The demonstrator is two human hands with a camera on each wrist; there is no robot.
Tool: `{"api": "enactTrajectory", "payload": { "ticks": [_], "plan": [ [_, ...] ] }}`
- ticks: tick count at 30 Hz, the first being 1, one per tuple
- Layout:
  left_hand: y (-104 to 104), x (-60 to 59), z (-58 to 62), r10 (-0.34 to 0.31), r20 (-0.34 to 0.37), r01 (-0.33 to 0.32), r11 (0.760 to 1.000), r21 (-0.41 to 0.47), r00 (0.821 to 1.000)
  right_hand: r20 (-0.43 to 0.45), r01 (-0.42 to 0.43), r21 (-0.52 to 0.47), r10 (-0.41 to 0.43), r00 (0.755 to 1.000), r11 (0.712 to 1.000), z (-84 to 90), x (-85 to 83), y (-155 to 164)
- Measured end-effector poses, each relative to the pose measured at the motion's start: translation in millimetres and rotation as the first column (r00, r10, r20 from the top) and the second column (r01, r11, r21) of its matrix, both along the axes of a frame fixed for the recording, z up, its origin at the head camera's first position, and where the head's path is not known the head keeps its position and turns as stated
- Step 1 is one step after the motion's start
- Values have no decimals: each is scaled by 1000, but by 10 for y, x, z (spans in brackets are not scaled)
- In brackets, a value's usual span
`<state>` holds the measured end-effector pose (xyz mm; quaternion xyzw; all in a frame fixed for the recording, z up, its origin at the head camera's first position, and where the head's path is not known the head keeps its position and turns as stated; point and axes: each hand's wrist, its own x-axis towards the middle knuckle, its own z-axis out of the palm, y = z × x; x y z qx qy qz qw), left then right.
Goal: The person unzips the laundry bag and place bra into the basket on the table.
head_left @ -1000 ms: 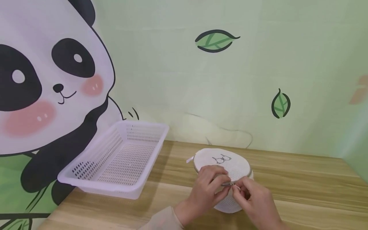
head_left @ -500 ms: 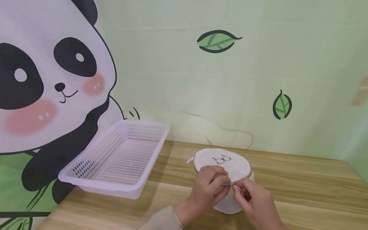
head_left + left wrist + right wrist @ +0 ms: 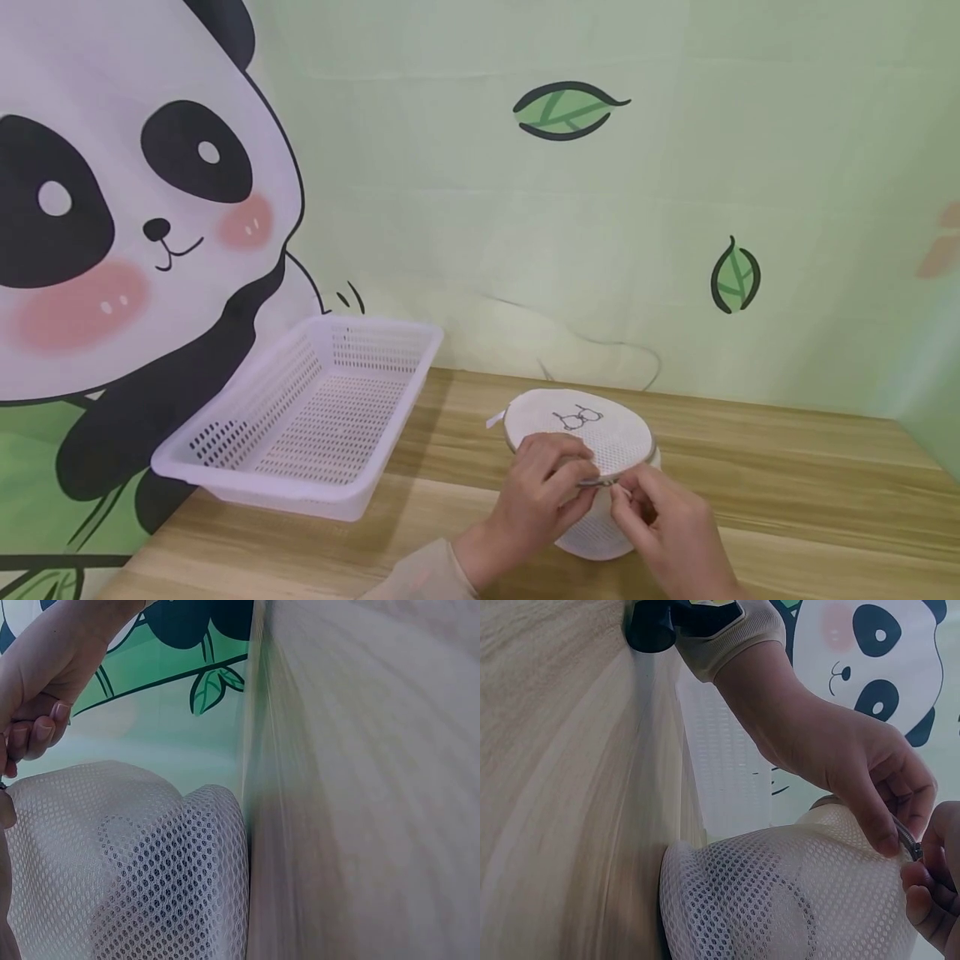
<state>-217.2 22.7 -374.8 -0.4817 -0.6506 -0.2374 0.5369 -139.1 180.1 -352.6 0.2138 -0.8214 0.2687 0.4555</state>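
Note:
A white mesh laundry bag (image 3: 622, 437) stands on the table, its round lid edged by a grey zipper (image 3: 907, 838) and printed with a small dark bra outline. My left hand (image 3: 536, 496) grips the front rim, fingers over the lid and thumb below. Just right of it, my right hand (image 3: 671, 521) pinches something small at the zipper, probably its pull, which the fingertips mostly hide. Both wrist views show the bag's mesh side (image 3: 165, 862) bulging below the hands. A small white tab (image 3: 495, 418) sticks out at the lid's left edge.
A white perforated plastic basket (image 3: 356, 500) stands left of the bag, near the back. Behind the wooden table (image 3: 787, 467) hangs a green cloth backdrop (image 3: 420, 125) with a panda and leaves.
My right hand has shifted very slightly to the right along the front of the rim. The left hand keeps its grip, and the bag stays in place.

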Motion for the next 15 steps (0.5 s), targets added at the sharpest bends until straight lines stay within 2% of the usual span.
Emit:
{"api": "enactTrajectory", "payload": {
  "ticks": [8,15],
  "plan": [
    [-16,2,-8,-3,24,3,1000,-2,1000,11,14,5,-14,1000,1000,5,-1,24],
    [-29,-18,-3,-6,13,6,1000,4,1000,9,15,4,-16,1000,1000,16,-8,33]
  ]
}}
